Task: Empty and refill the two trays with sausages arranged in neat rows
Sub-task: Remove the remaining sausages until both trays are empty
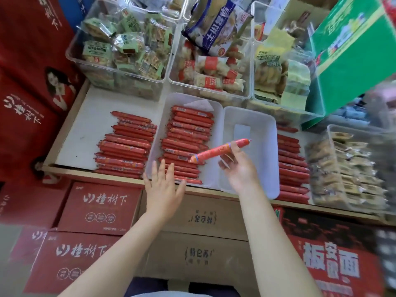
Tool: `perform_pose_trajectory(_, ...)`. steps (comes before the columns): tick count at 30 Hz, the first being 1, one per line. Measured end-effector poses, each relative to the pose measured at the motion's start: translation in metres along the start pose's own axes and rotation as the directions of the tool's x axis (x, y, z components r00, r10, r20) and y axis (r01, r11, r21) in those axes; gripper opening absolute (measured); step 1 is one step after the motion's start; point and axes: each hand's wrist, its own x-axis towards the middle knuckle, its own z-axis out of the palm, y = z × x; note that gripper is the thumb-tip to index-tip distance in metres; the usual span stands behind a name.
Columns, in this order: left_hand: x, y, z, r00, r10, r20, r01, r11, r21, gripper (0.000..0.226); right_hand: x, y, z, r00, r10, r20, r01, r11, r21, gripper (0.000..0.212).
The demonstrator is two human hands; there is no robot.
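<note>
Sausage in right hand

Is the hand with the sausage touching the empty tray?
Cannot tell. In the head view, the right hand holds one sausage over the empty tray, but looking straight down hides whether the hand rests on the tray or hangs above it.

Your right hand holds one red sausage in its fingers, up over the empty tray, while your left hand is spread flat, with its fingertips at the near edge of the full tray. That tray holds red sausages in a neat stack, and the two trays sit side by side, touching. More sausages lie in a pile on the shelf to the left and another pile to the right.
</note>
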Motion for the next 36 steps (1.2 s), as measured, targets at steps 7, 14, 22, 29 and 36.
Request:
perform_pose_trajectory(7,-0.012,0.120,0.046,0.975,0.213,-0.055,-0.211,0.977,0.037,0.064,-0.010,-0.065,-0.113,0.990,-0.047,-0.137,0.008,0.962,-0.271,0.039)
perform_pose_trajectory(14,-0.014,0.179,0.111,0.963,0.254,0.086,-0.265,0.952,0.156,0.062,0.036,-0.098,-0.250,0.929,-0.363,0.073,0.042,-0.092,-0.995,0.028)
perform_pose_trajectory(22,-0.016,0.183,0.113,0.972,0.222,0.071,-0.232,0.950,0.210,0.080,0.062,-0.063,-0.281,0.903,-0.330,0.275,0.180,-0.290,-0.940,0.030)
perform_pose_trajectory(29,-0.019,0.162,0.094,0.953,0.303,-0.012,-0.302,0.951,0.066,0.070,0.052,-0.068,-0.252,0.812,-0.537,0.230,0.217,-0.089,-0.972,0.025)
perform_pose_trajectory(36,-0.018,0.046,0.039,0.974,0.004,-0.225,0.006,0.999,0.041,0.072,0.024,-0.006,-0.111,0.675,-0.536,0.507,0.537,-0.115,-0.836,0.017)
